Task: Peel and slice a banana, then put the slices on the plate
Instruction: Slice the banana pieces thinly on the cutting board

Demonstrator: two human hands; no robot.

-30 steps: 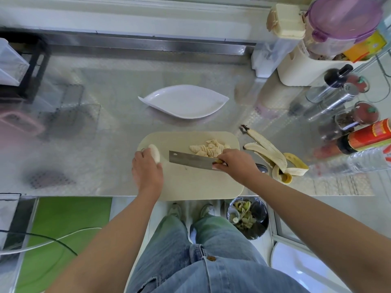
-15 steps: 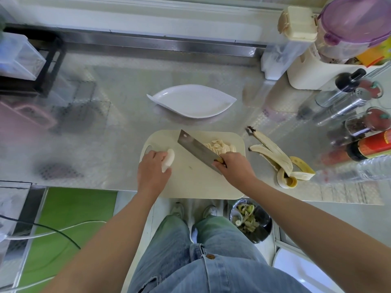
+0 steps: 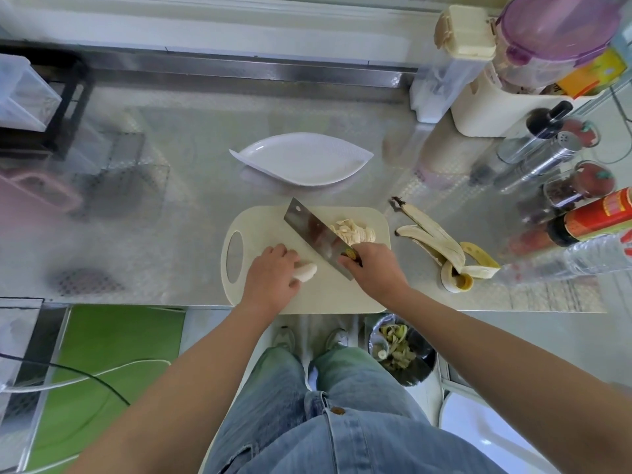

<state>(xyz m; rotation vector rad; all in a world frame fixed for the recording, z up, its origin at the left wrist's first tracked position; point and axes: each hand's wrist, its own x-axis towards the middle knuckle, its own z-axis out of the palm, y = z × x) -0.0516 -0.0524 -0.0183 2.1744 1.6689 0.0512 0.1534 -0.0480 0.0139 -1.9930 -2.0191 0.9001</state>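
Left hand [image 3: 270, 278]: grip closed over the banana stub [image 3: 305, 271]; pins it flat on the cutting board [image 3: 359, 292], probably so it cannot roll.
Right hand [image 3: 372, 268]: grip wrapped around the cleaver [image 3: 316, 236] handle; blade angled away, between stub and slices.
Banana stub: cut end protrudes right of the left fingers, just beside the blade.
Slices [image 3: 352, 230]: heaped at the board's far right, clear of the cutting zone.
Plate [image 3: 301, 159]: bare, on the tabletop beyond the board.
Peel [image 3: 441, 241]: discarded right of the board.
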